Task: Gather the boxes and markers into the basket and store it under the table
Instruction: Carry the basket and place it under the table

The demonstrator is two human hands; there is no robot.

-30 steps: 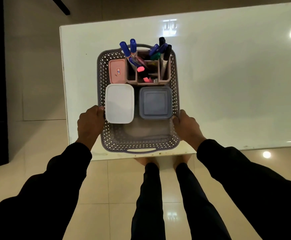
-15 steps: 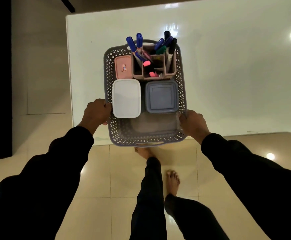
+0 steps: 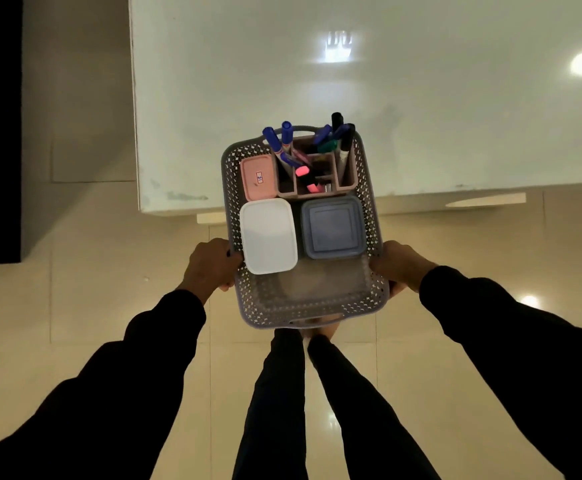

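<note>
**Loaded basket held clear of desk edge**

Left hand and right hand each grasp a long side wall of the basket, near its close end. The basket hangs between them, long axis pointing away from the person toward the desk, its far end overlapping the desk's near edge. Inside: white box, grey box, pink box, and markers upright in a holder. Judgement: gathering complete; storage requires lowering, then sliding forward beneath the desk, both hands equally placed.
</note>
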